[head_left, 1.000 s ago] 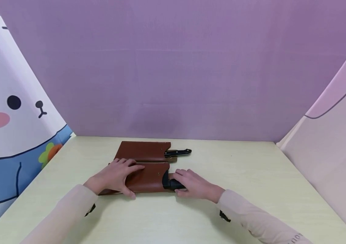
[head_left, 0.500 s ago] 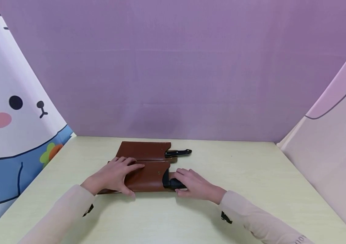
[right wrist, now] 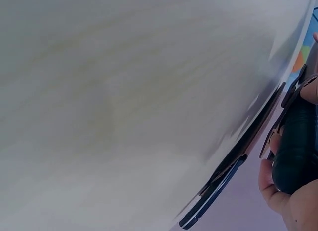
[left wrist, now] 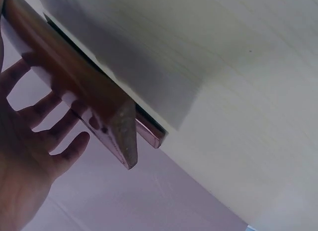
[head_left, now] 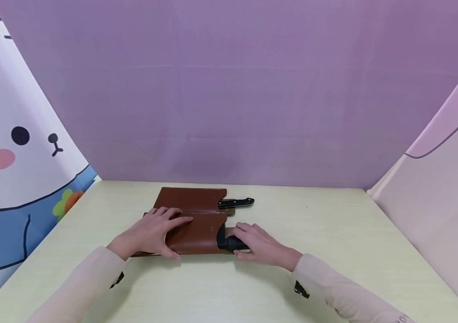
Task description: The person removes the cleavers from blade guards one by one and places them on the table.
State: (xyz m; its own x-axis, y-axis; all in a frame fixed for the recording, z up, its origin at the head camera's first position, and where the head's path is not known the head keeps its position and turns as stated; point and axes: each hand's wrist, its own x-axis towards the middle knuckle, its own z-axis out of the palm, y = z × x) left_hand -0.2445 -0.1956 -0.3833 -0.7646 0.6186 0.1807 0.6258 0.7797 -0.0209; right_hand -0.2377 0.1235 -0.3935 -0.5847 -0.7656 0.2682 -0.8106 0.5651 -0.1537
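Note:
A brown leather knife sheath point(head_left: 198, 237) lies crosswise on the table, nearest the person. My left hand point(head_left: 154, 233) rests over its left part with spread fingers, the thumb along the near edge. In the left wrist view, the straight fingers point(left wrist: 62, 124) touch the sheath's brown surface. From the sheath's right end sticks out the black handle of a knife point(head_left: 234, 243); its blade is hidden inside. My right hand point(head_left: 262, 246) grips this handle, and the right wrist view shows the fingers curled round the thick black grip point(right wrist: 295, 151).
Right behind lies a second brown sheath point(head_left: 190, 199) holding another knife, its riveted black handle point(head_left: 238, 202) pointing right. The pale table point(head_left: 313, 224) ends at a purple cloth wall point(head_left: 233, 112). Cloths printed with cartoon figures hang at both sides.
The near sheath, the knife in it and my right hand have shifted very slightly to the right. Both hands keep the same hold, and the far sheath stays in place.

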